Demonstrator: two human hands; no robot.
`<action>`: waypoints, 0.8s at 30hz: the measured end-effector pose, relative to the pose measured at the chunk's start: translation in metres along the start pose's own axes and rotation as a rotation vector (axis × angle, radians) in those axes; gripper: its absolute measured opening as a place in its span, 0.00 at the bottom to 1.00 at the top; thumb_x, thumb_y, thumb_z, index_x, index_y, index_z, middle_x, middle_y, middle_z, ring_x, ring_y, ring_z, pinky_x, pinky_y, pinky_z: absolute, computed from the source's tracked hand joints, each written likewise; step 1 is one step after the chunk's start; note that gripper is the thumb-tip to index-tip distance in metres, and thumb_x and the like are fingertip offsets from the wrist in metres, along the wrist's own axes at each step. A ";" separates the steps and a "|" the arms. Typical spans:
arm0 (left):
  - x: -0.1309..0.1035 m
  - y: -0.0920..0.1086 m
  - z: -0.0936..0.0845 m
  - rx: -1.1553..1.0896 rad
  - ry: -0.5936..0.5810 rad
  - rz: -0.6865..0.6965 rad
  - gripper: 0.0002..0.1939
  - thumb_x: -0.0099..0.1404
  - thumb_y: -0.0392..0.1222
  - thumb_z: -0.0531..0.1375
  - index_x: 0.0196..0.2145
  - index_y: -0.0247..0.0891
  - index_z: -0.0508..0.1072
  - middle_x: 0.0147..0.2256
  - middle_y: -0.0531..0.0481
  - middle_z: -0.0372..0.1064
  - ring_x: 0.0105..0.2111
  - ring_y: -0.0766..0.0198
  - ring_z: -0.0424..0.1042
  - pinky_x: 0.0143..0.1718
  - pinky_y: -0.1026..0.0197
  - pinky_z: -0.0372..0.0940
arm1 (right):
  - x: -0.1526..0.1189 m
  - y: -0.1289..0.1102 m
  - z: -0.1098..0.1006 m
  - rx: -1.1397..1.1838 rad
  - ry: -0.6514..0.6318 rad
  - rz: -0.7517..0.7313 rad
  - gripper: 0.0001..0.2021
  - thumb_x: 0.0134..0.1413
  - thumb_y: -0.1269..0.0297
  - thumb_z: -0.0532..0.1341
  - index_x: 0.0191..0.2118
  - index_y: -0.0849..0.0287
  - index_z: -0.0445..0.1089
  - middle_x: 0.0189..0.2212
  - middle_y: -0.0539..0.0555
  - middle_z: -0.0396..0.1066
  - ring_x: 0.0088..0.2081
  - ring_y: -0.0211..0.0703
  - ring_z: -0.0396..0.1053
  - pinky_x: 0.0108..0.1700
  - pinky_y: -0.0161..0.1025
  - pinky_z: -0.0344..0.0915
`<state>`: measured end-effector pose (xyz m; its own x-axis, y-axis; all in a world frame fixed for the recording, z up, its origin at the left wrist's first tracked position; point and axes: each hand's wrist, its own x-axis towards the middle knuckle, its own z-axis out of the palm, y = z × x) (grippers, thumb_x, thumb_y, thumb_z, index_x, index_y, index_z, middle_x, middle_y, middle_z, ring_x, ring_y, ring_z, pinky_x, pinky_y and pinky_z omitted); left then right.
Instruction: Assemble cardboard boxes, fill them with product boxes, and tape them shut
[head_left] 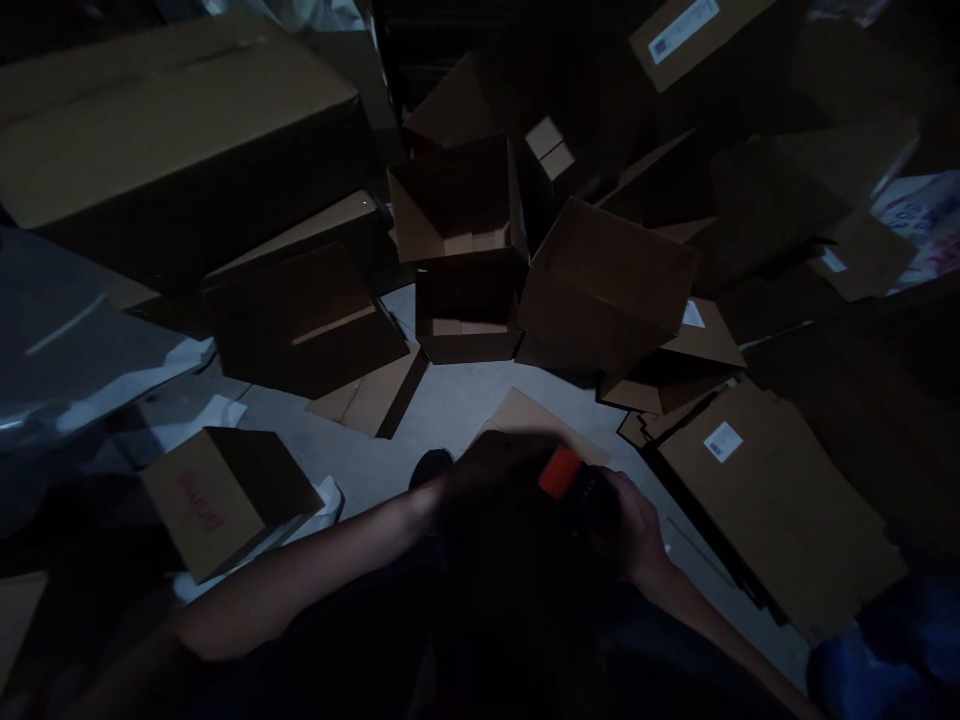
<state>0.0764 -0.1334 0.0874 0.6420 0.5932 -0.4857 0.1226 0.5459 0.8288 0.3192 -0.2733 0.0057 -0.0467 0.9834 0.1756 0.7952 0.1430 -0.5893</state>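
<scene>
Probably light, stiff: blocky black, orange-ended, plastic-looking tool (579,486), toward five o'clock.
My right hand (637,525) curls round its side, where I'd grip; left hand shadowed, can't tell.

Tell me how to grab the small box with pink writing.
Probably squeeze two opposite sides of the box with pink writing, coming from above: its form is blocky, its corners show clearly, and it looks tilted, so both sides need steadying. White sheeting shows at its lower edge; gripping there might catch it too.
</scene>
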 end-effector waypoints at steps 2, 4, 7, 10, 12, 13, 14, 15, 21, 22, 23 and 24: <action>0.005 -0.007 0.000 0.058 0.077 -0.006 0.19 0.68 0.54 0.63 0.46 0.38 0.84 0.42 0.44 0.82 0.41 0.54 0.80 0.41 0.58 0.71 | 0.000 -0.003 -0.002 0.001 -0.059 0.060 0.31 0.52 0.64 0.64 0.62 0.54 0.61 0.47 0.59 0.74 0.48 0.55 0.76 0.46 0.50 0.75; 0.012 -0.018 -0.008 0.138 0.181 0.059 0.16 0.65 0.53 0.66 0.37 0.37 0.85 0.35 0.46 0.82 0.35 0.57 0.78 0.35 0.60 0.69 | -0.001 -0.006 -0.007 0.019 -0.138 0.119 0.32 0.53 0.64 0.64 0.65 0.52 0.62 0.47 0.56 0.73 0.47 0.53 0.75 0.45 0.47 0.75; 0.026 -0.032 -0.035 0.085 0.313 0.115 0.16 0.60 0.53 0.69 0.31 0.35 0.83 0.31 0.46 0.80 0.30 0.60 0.75 0.32 0.62 0.66 | -0.003 -0.007 -0.016 0.026 -0.229 0.149 0.35 0.55 0.65 0.64 0.68 0.43 0.61 0.49 0.53 0.71 0.49 0.50 0.74 0.47 0.44 0.75; 0.036 -0.038 -0.067 0.063 0.449 0.069 0.18 0.55 0.54 0.72 0.28 0.33 0.82 0.25 0.47 0.76 0.23 0.66 0.68 0.26 0.65 0.60 | 0.001 -0.008 -0.019 -0.025 -0.256 0.113 0.37 0.55 0.65 0.64 0.70 0.39 0.60 0.49 0.53 0.70 0.48 0.49 0.74 0.46 0.43 0.75; 0.041 -0.040 -0.083 0.091 0.508 0.044 0.19 0.52 0.55 0.73 0.26 0.33 0.81 0.23 0.48 0.74 0.21 0.70 0.64 0.24 0.66 0.57 | 0.009 -0.012 -0.016 -0.096 -0.266 0.068 0.37 0.56 0.64 0.64 0.71 0.40 0.59 0.47 0.54 0.69 0.47 0.50 0.74 0.45 0.44 0.75; 0.043 -0.042 -0.088 0.090 0.515 0.032 0.20 0.51 0.55 0.73 0.26 0.32 0.81 0.23 0.48 0.74 0.21 0.70 0.64 0.24 0.66 0.57 | 0.015 -0.015 -0.014 -0.139 -0.270 0.048 0.37 0.56 0.63 0.64 0.71 0.41 0.58 0.47 0.55 0.69 0.46 0.51 0.74 0.44 0.44 0.76; 0.046 -0.045 -0.092 0.080 0.517 0.021 0.21 0.51 0.56 0.73 0.26 0.32 0.80 0.24 0.47 0.75 0.22 0.70 0.65 0.25 0.66 0.58 | 0.020 -0.018 -0.012 -0.181 -0.275 0.034 0.37 0.57 0.62 0.64 0.72 0.41 0.58 0.48 0.56 0.70 0.46 0.52 0.74 0.44 0.45 0.76; 0.048 -0.049 -0.095 0.071 0.521 0.011 0.22 0.51 0.57 0.73 0.26 0.32 0.80 0.25 0.47 0.75 0.22 0.70 0.65 0.26 0.66 0.59 | 0.026 -0.023 -0.010 -0.215 -0.281 0.028 0.37 0.58 0.61 0.64 0.72 0.41 0.57 0.49 0.57 0.70 0.47 0.53 0.74 0.44 0.46 0.76; 0.065 -0.085 -0.095 0.128 0.534 -0.018 0.30 0.54 0.68 0.68 0.25 0.33 0.76 0.25 0.45 0.73 0.25 0.64 0.70 0.29 0.62 0.65 | 0.045 -0.042 -0.008 -0.254 -0.302 0.004 0.35 0.61 0.56 0.64 0.72 0.42 0.56 0.55 0.60 0.70 0.52 0.57 0.73 0.47 0.49 0.75; 0.068 -0.092 -0.094 0.161 0.547 -0.007 0.31 0.55 0.70 0.67 0.26 0.33 0.76 0.26 0.45 0.74 0.28 0.62 0.72 0.31 0.61 0.66 | 0.045 -0.043 -0.008 -0.257 -0.301 0.004 0.35 0.61 0.56 0.63 0.72 0.42 0.56 0.56 0.60 0.70 0.52 0.57 0.73 0.47 0.49 0.75; 0.070 -0.098 -0.093 0.197 0.566 0.007 0.32 0.55 0.71 0.66 0.28 0.33 0.77 0.29 0.44 0.75 0.32 0.60 0.74 0.36 0.60 0.68 | 0.045 -0.043 -0.007 -0.260 -0.297 0.006 0.35 0.61 0.57 0.63 0.72 0.42 0.56 0.58 0.61 0.69 0.53 0.57 0.73 0.47 0.49 0.75; 0.072 -0.102 -0.093 0.237 0.590 0.024 0.32 0.55 0.71 0.66 0.32 0.33 0.77 0.34 0.43 0.76 0.38 0.57 0.75 0.41 0.58 0.69 | 0.044 -0.043 -0.006 -0.263 -0.292 0.004 0.35 0.61 0.58 0.63 0.72 0.43 0.57 0.59 0.61 0.69 0.53 0.58 0.73 0.48 0.49 0.75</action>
<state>0.0401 -0.0918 -0.0582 0.1299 0.8667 -0.4815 0.3210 0.4227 0.8475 0.2872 -0.2372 0.0434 -0.1834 0.9798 -0.0802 0.9216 0.1430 -0.3608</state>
